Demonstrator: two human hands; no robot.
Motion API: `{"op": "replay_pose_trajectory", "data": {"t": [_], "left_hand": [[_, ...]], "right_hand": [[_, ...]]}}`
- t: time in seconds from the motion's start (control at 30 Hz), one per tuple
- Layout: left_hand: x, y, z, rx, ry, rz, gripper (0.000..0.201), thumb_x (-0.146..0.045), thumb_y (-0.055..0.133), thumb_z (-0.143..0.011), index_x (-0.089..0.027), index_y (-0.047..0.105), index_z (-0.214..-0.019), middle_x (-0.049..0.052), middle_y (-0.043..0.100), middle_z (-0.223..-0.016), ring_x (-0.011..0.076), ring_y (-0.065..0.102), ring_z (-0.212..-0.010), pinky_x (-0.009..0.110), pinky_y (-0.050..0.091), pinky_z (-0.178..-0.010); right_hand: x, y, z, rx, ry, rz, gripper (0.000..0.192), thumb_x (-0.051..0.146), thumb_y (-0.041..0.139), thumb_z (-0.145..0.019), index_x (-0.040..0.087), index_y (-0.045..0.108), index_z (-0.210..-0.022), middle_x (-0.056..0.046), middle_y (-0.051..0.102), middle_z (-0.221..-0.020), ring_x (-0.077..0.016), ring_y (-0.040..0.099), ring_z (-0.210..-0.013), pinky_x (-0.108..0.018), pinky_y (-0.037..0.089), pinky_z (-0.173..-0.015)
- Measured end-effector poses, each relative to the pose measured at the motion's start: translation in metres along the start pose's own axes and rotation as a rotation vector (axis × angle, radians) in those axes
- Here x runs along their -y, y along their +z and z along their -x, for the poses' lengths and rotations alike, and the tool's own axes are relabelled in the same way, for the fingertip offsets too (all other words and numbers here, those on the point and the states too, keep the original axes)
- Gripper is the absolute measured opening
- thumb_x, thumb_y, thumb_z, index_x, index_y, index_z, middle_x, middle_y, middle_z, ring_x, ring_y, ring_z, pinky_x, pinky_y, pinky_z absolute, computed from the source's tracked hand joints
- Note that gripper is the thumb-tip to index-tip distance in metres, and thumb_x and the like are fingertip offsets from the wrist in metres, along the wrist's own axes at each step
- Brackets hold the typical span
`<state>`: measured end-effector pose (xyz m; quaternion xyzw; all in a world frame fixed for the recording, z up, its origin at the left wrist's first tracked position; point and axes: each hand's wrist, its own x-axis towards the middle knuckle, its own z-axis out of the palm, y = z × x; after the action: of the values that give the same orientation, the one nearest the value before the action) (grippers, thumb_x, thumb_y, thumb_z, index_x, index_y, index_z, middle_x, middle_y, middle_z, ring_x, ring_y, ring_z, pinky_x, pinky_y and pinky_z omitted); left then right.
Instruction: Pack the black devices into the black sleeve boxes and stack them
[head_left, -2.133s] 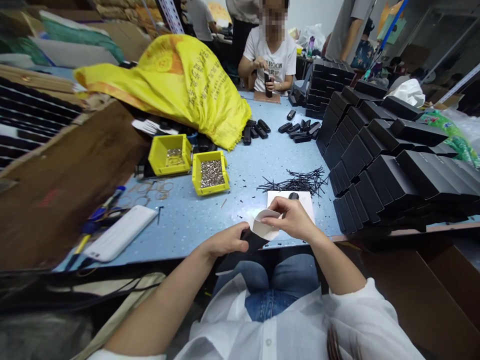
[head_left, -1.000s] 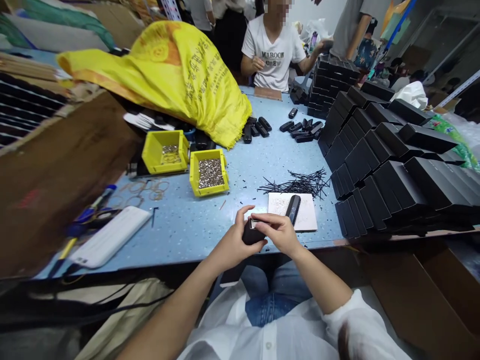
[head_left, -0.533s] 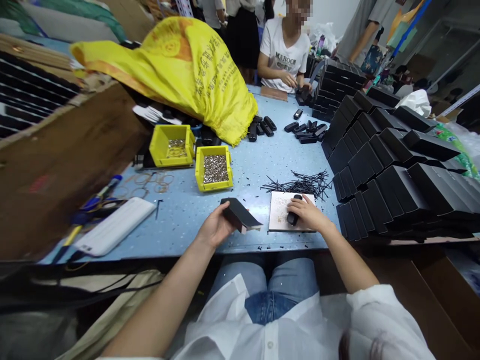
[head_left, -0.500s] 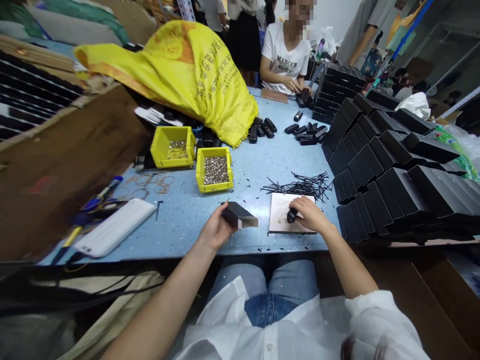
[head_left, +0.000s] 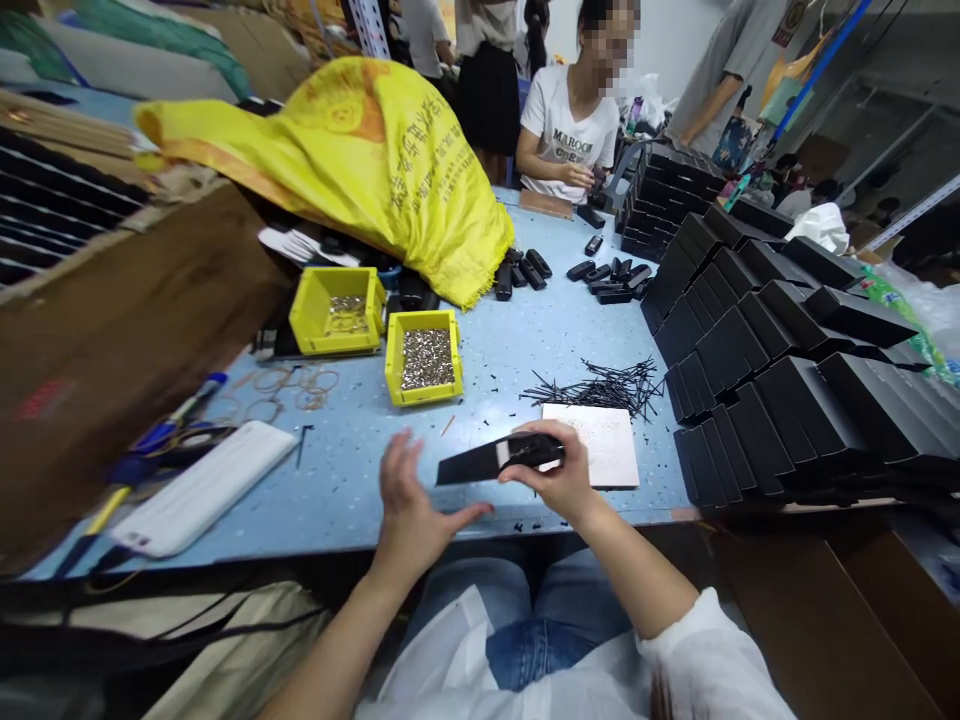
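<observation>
flat slim cardboard box (head_left: 472, 462): matt black outside, pale grey-white at its open end
square tile (head_left: 600, 455): white, finely speckled
long worktable top (head_left: 517, 340): pale blue with small white flecks
two small plastic bins (head_left: 390, 375): bright yellow, filled with silvery metal bits
large woven sack (head_left: 360, 160): yellow with orange print and dark lettering
stacked rectangular boxes (head_left: 780, 360): plain black
heap of thin sticks (head_left: 600, 385): black
flat power bank (head_left: 202, 490): white
</observation>
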<state>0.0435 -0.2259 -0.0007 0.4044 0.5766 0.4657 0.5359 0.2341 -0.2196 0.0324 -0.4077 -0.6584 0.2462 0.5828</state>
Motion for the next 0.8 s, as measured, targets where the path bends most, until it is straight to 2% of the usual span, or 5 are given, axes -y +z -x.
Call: {"op": "replay_pose_trajectory", "data": {"t": [0.13,0.27,0.37,0.67,0.8], "left_hand": [[0.003,-0.012,0.002,0.084,0.21,-0.603,0.081,-0.049,0.079,-0.058,-0.022,0.042,-0.125,0.011,0.064,-0.111,0.0332,0.064,-0.101,0.044,0.052,-0.085],[-0.004,-0.001,-0.002,0.069,0.207,-0.675,0.069,-0.046,0.069,-0.068,-0.021,0.039,-0.124,0.008,0.068,-0.098,0.0286,0.068,-0.087,0.037,0.053,-0.076],[-0.008,0.005,-0.007,0.113,0.21,-0.687,0.065,-0.044,0.067,-0.071,-0.021,0.041,-0.125,0.009,0.068,-0.101,0.0283,0.068,-0.09,0.036,0.052,-0.077],[-0.009,0.006,-0.016,0.202,0.246,-0.608,0.09,-0.046,0.069,-0.072,-0.024,0.027,-0.148,0.011,0.055,-0.137,0.0318,0.056,-0.12,0.037,0.044,-0.099],[-0.011,0.008,-0.015,0.242,0.236,-0.604,0.091,-0.045,0.072,-0.069,-0.025,0.03,-0.148,0.01,0.054,-0.138,0.0337,0.055,-0.122,0.038,0.044,-0.1]], "right_hand": [[-0.03,0.01,-0.042,0.456,0.11,0.147,0.046,0.044,0.057,-0.089,0.024,0.049,-0.13,-0.007,0.063,-0.12,-0.0167,0.062,-0.106,-0.032,0.049,-0.093],[-0.088,0.007,-0.105,0.452,0.459,0.821,0.033,0.027,0.047,-0.094,0.007,0.06,-0.118,-0.021,0.058,-0.123,-0.0256,0.054,-0.117,-0.04,0.04,-0.101],[-0.117,-0.004,-0.12,0.562,0.451,0.852,0.023,0.016,0.051,-0.089,0.006,0.066,-0.102,-0.021,0.064,-0.108,-0.026,0.057,-0.109,-0.038,0.042,-0.098],[-0.09,-0.06,-0.004,0.669,0.216,0.545,0.031,0.018,0.046,-0.089,0.02,0.063,-0.114,-0.01,0.066,-0.111,-0.0192,0.061,-0.107,-0.033,0.048,-0.094],[-0.083,-0.057,0.0,0.3,0.495,0.403,0.028,0.025,0.047,-0.088,0.016,0.055,-0.114,-0.007,0.068,-0.088,-0.017,0.067,-0.081,-0.032,0.055,-0.077]]}}
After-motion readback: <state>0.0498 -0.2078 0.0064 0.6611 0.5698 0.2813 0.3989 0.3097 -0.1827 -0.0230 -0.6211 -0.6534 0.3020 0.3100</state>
